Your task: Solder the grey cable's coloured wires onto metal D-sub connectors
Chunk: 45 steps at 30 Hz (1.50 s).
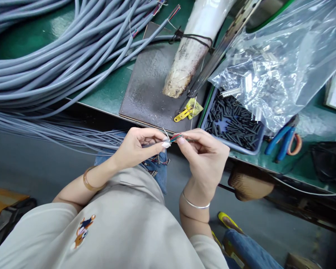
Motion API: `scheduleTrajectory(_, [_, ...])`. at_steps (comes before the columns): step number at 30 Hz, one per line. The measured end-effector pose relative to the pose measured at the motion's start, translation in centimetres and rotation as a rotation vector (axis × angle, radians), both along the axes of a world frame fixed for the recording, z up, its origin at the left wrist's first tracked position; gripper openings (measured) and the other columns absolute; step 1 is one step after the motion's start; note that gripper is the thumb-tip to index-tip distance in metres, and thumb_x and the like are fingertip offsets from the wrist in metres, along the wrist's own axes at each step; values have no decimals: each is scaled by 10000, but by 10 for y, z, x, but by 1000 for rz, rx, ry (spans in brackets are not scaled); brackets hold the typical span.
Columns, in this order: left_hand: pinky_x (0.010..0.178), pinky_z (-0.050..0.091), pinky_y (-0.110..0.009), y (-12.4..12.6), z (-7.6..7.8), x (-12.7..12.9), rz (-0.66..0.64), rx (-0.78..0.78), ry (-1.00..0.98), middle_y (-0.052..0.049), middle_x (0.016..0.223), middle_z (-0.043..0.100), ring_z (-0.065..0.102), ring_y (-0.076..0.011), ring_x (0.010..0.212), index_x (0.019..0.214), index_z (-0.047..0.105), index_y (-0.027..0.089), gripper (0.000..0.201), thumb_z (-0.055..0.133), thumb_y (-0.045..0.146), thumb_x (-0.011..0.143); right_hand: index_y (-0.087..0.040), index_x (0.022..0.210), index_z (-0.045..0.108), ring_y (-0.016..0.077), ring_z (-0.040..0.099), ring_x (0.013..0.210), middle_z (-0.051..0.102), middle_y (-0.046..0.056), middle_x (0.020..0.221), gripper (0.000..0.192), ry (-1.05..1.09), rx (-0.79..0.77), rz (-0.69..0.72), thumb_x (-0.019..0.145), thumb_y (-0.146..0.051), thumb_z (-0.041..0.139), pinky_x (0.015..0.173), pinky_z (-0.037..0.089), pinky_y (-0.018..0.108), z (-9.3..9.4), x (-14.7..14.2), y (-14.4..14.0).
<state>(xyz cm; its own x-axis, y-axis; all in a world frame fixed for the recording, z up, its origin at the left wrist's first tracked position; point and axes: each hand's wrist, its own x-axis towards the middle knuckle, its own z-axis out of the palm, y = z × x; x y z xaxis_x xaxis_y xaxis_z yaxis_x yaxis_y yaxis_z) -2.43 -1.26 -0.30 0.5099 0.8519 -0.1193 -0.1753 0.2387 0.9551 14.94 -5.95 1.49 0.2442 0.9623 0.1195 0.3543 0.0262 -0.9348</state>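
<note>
Coloured wire ends (pixel 176 138): pinched between your left hand (pixel 137 147) and right hand (pixel 204 153), both closed on them, above lap.

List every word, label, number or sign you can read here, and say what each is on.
None can be read.
The shirt bears only a small cartoon picture, no letters.
The yellow tag by the metal plate shows no legible print.
The plastic bag, black tray and grey cables carry no visible marking.
The wires between left hand and right hand are unmarked.
</note>
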Motion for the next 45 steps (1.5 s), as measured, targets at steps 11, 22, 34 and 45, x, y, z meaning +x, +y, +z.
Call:
scheduleTrajectory(11, [552, 483, -140, -3, 0, 4, 31, -59, -50, 5, 673, 643, 550, -48, 578, 790, 701, 115, 213, 862, 239, 725, -216, 810, 761, 40, 319, 473, 668, -17, 742, 51, -49, 31, 17, 852, -204, 733, 435, 195, 250, 3, -1, 0])
scheduleTrajectory(22, [596, 511, -183, -9, 8, 16, 229, 46, -17, -19, 770, 703, 589, -83, 638, 805, 723, 145, 237, 849, 342, 770, -212, 835, 707, 41, 312, 493, 629, -22, 800, 49, -12, 103, -64, 877, -230, 722, 451, 213, 261, -6, -16, -5])
scheduleTrajectory(34, [516, 408, -174, -7, 15, 17, 245, 69, 66, 9, 659, 598, 478, -67, 579, 680, 644, 151, 156, 741, 254, 745, -224, 830, 702, 89, 478, 527, 639, -16, 703, 179, 24, 131, -169, 948, -354, 663, 468, 339, 249, -3, -5, -5])
scheduleTrajectory(45, [522, 391, -166, -1, 15, 12, 135, -25, -20, 44, 611, 530, 408, -44, 547, 656, 626, 140, 293, 859, 311, 705, -270, 941, 789, 74, 483, 503, 682, -39, 678, 96, -386, 257, 65, 909, -207, 725, 498, 366, 256, 7, 2, -17])
